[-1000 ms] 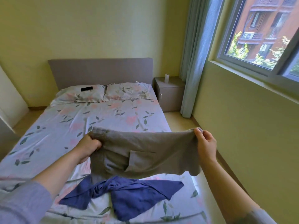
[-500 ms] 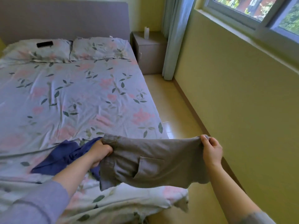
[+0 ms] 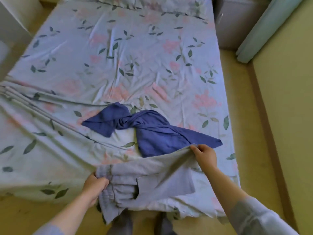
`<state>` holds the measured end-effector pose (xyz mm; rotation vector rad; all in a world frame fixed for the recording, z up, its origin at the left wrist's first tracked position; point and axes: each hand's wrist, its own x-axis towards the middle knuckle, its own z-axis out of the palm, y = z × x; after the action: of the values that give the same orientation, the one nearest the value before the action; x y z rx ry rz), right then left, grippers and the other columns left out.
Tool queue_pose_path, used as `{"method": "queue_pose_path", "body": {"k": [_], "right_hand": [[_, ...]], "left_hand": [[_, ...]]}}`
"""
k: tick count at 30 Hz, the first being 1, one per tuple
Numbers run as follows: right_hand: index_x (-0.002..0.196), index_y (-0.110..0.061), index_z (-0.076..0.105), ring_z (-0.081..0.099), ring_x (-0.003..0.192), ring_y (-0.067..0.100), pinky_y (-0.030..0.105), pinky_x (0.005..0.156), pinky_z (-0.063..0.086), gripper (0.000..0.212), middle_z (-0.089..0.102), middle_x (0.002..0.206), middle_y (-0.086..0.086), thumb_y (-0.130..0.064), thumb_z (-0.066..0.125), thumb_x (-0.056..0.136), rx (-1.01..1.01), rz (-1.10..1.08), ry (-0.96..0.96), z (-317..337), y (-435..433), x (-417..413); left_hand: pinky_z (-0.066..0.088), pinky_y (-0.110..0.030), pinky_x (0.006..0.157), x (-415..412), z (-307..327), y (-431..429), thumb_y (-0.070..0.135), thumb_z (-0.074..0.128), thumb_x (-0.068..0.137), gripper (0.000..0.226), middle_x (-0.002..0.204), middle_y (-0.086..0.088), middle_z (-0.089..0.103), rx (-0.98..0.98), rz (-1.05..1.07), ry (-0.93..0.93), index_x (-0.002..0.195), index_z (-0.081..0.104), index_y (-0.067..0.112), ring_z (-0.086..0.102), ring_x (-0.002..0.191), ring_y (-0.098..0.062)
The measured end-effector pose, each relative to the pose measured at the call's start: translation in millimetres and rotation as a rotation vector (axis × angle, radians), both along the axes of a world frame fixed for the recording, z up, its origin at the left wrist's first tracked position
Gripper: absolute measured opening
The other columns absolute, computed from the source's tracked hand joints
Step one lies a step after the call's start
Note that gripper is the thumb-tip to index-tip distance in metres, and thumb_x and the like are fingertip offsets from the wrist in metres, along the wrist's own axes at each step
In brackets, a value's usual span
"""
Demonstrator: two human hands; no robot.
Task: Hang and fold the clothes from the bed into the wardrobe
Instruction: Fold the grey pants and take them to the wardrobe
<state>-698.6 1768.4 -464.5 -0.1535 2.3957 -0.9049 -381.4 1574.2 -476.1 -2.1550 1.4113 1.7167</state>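
The grey shorts lie at the near edge of the bed, and one end hangs over it. The left grip holds the bunched waistband tight. The right grip pinches the other end and lifts it a little. A twisted blue cloth lies on the bed just behind the shorts, closer to the right edge.

Pillows are cut off by the top edge; only their lower hems are seen. Bedside cabinet and curtain are cropped there too. White furniture at the left edge is shown in part; its kind cannot be told. The near edge of the blue garment is covered by the grey shorts. The left hand has its fingertips buried in the bunched waistband. Fine detail is softened by blur.
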Motion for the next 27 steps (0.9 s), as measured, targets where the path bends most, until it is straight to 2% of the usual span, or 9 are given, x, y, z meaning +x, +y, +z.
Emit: {"method": "queue_pose_path", "body": {"k": [7, 10, 13, 14, 16, 19, 22, 25, 27], "right_hand": [[0.061, -0.02, 0.048, 0.045, 0.059, 0.02, 0.036, 0.058, 0.034, 0.039, 0.047, 0.057, 0.0, -0.036, 0.058, 0.095, 0.04, 0.241, 0.051, -73.2, -148.2, 25.0], [0.089, -0.015, 0.067, 0.057, 0.079, 0.026, 0.04, 0.07, 0.046, 0.026, 0.066, 0.085, 0.008, -0.035, 0.054, 0.098, 0.084, 0.333, 0.077, -106.1, -193.8, 26.5], [0.105, -0.012, 0.067, 0.057, 0.085, 0.027, 0.033, 0.063, 0.038, 0.023, 0.068, 0.103, 0.012, -0.028, 0.05, 0.1, 0.111, 0.397, 0.107, -138.7, -223.5, 26.8], [0.112, -0.012, 0.066, 0.059, 0.093, 0.029, 0.034, 0.067, 0.041, 0.024, 0.067, 0.11, 0.013, -0.024, 0.049, 0.101, 0.114, 0.411, 0.099, -148.3, -230.2, 27.2], [0.131, -0.012, 0.056, 0.055, 0.118, 0.032, 0.041, 0.09, 0.047, 0.032, 0.059, 0.131, 0.014, -0.019, 0.048, 0.1, 0.131, 0.435, 0.076, -162.4, -237.2, 31.3], [0.142, -0.008, 0.043, 0.037, 0.138, 0.03, 0.046, 0.109, 0.037, 0.046, 0.045, 0.146, 0.011, -0.014, 0.052, 0.097, 0.162, 0.538, 0.229, -164.5, -229.8, 52.3], [0.133, -0.013, 0.052, 0.048, 0.123, 0.021, 0.036, 0.102, 0.043, 0.041, 0.053, 0.133, 0.003, -0.009, 0.051, 0.093, 0.015, 0.443, 0.319, -156.4, -207.5, 93.8], [0.121, -0.019, 0.06, 0.061, 0.097, 0.013, 0.031, 0.084, 0.053, 0.031, 0.061, 0.113, -0.005, -0.009, 0.051, 0.093, -0.028, 0.275, 0.126, -149.9, -183.8, 136.9], [0.115, -0.018, 0.064, 0.064, 0.085, 0.005, 0.017, 0.069, 0.052, 0.027, 0.066, 0.101, -0.009, -0.008, 0.053, 0.093, -0.051, 0.224, -0.042, -150.7, -170.2, 161.0]], "left_hand": [[0.03, -0.022, 0.049, 54.4, -87.6, -65.6, -0.019, 0.045, 0.075, 0.033, 0.047, -0.004, 0.041, 0.007, 0.198, -0.048, 0.06, 0.043, 0.011, 0.041, 0.049, -0.022], [0.033, -0.022, 0.047, 59.7, -125.6, -88.4, -0.02, 0.044, 0.073, 0.035, 0.045, -0.002, 0.04, 0.022, 0.24, -0.046, 0.06, 0.039, 0.012, 0.043, 0.047, -0.021], [0.033, -0.018, 0.039, 62.6, -159.1, -106.9, -0.019, 0.044, 0.07, 0.018, 0.039, 0.006, 0.042, 0.029, 0.263, -0.041, 0.065, 0.036, -0.003, 0.043, 0.043, -0.016], [0.034, -0.019, 0.041, 63.5, -169.5, -111.1, -0.018, 0.045, 0.068, 0.013, 0.042, 0.004, 0.043, 0.026, 0.272, -0.036, 0.074, 0.034, -0.015, 0.044, 0.046, -0.018], [0.041, -0.025, 0.049, 68.5, -190.4, -116.5, -0.014, 0.048, 0.069, 0.028, 0.055, -0.005, 0.051, 0.028, 0.309, 0.005, 0.095, 0.043, -0.022, 0.05, 0.054, -0.023], [0.057, -0.042, 0.071, 74.0, -204.0, -115.8, 0.003, 0.065, 0.079, 0.03, 0.088, -0.019, 0.071, 0.123, 0.345, 0.144, 0.109, 0.062, -0.004, 0.069, 0.079, -0.034], [0.057, -0.038, 0.075, 81.9, -204.3, -106.1, 0.031, 0.083, 0.073, 0.045, 0.099, -0.005, 0.074, 0.226, 0.2, 0.19, 0.111, 0.063, 0.016, 0.071, 0.091, -0.024], [0.055, -0.045, 0.089, 82.9, -199.8, -94.1, 0.038, 0.089, 0.063, 0.062, 0.106, -0.003, 0.072, 0.205, 0.095, 0.122, 0.115, 0.062, 0.018, 0.069, 0.097, -0.024], [0.055, -0.045, 0.089, 79.8, -195.7, -90.1, 0.04, 0.09, 0.06, 0.064, 0.106, -0.002, 0.072, 0.17, 0.071, 0.097, 0.114, 0.063, 0.018, 0.069, 0.096, -0.023]]}}
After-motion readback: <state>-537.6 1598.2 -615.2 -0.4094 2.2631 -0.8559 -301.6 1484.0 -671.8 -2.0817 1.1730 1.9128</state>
